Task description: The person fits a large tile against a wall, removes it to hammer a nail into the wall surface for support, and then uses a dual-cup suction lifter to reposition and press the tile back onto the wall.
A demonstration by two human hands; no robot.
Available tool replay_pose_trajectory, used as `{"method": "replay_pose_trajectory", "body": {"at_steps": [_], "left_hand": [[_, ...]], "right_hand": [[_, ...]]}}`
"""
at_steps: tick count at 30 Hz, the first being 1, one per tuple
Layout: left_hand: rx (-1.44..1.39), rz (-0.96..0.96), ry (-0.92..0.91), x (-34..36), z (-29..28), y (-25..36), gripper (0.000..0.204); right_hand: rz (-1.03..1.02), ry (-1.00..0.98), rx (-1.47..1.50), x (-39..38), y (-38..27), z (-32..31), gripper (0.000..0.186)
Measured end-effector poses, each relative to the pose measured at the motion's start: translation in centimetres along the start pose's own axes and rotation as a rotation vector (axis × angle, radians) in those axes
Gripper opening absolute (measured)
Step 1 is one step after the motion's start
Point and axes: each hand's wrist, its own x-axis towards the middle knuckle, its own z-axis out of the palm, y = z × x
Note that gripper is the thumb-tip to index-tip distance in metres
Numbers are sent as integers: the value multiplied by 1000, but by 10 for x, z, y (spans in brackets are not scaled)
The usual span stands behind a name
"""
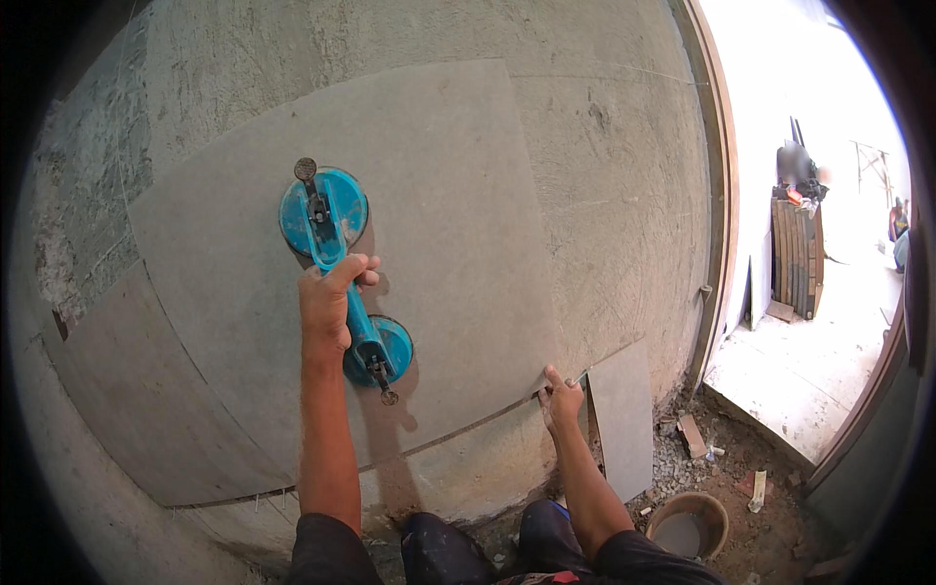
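A large grey tile (448, 175) lies against the rough wall, with a teal double suction-cup lifter (340, 200) attached to its face. My left hand (329, 300) is closed round the lifter's middle handle. At the tile's lower right corner, my right hand (562, 400) grips the edge, its fingertips partly hidden; a thin light item beside them is too small to name. Another grey tile (166, 380) adjoins this one on the left. A narrower loose tile piece (624, 419) leans on the wall just right of my right hand.
A bucket (687, 531) of grey liquid stands on the rubble-strewn ground (731, 468) at lower right. The wall (614, 146) ends at a framed doorway (712, 117) on the right. Beyond it are a bright raised floor (819, 380) and stacked boards (795, 253) with items on top.
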Motion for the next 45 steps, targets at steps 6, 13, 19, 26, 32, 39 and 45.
{"method": "replay_pose_trajectory", "body": {"at_steps": [6, 13, 19, 26, 32, 39, 45], "left_hand": [[16, -4, 3, -1, 0, 2, 21], [-2, -9, -2, 1, 0, 1, 20], [-5, -11, -9, 2, 0, 0, 22], [-11, -10, 0, 0, 0, 2, 19], [4, 6, -14, 1, -1, 1, 19], [12, -4, -9, 0, 1, 2, 19], [13, 4, -10, 3, -1, -2, 20]], "right_hand": [[2, 1, 1, -2, 0, 1, 66], [-4, 4, 11, 4, 4, -1, 66], [-21, -15, 13, 4, 5, -3, 51], [-12, 20, 8, -4, -1, 4, 50], [-11, -2, 29, -7, -2, 5, 48], [-30, 47, 19, -6, -3, 7, 43], [-18, 22, 31, -3, -2, 4, 44]]}}
